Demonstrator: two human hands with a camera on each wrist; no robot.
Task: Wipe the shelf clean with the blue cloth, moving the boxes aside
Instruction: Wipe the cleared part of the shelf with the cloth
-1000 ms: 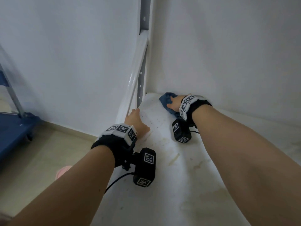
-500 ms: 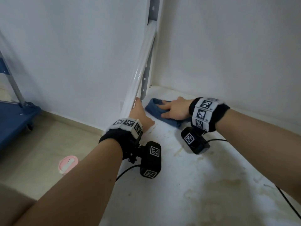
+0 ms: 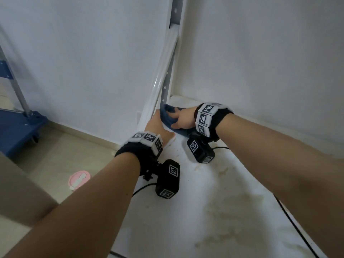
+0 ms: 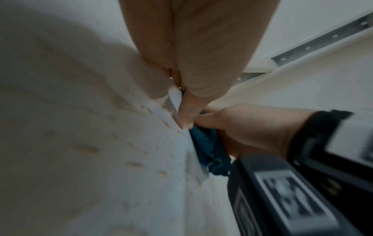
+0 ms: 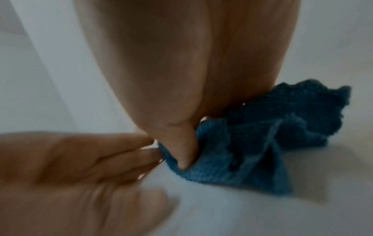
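The blue cloth [image 3: 167, 119] [image 4: 206, 143] [image 5: 262, 135] lies bunched in the far left corner of the stained white shelf [image 3: 214, 192], against the grey upright post [image 3: 167, 81]. My right hand [image 3: 183, 119] [image 4: 242, 126] [image 5: 181, 95] lies over the cloth and presses it down, its thumb pushed into the cloth's edge. My left hand [image 3: 158, 127] [image 4: 187, 111] [image 5: 101, 156] rests on the shelf's left edge with its fingers straight, their tips touching the cloth. No boxes show on the shelf.
White walls close in the shelf at the back and left. A white rail [image 3: 160, 71] leans along the post. On the floor to the left are a blue cart [image 3: 16, 131], a pink lid [image 3: 79, 179] and a brown shape [image 3: 18, 192]. A black cable [image 3: 297, 229] crosses the shelf's right side.
My right hand has slid the cloth left into the corner by the post, up against my left hand's fingertips. The left hand has stayed on the shelf edge.
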